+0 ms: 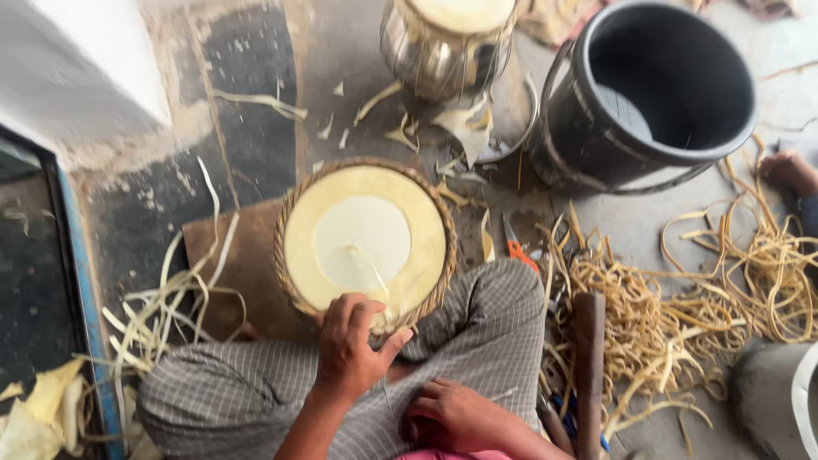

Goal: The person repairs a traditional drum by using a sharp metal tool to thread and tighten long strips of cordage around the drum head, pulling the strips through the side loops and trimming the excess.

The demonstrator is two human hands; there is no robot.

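A round drum head (365,241), pale yellow with a whiter centre and a woven brown rim, rests against my checked-cloth knee (477,332). My left hand (354,345) grips its near rim, thumb on the skin. Lower down, my right hand (460,413) lies on my lap with fingers curled; whether it holds anything is hidden.
A black bucket (554,145) stands at the back right. A shiny metal drum body (443,47) is at the top centre. Tangled cane strips (682,315) cover the floor on the right. Orange-handled scissors (517,247) and a wooden handle (588,358) lie beside my knee. Another person's foot (788,170) shows far right.
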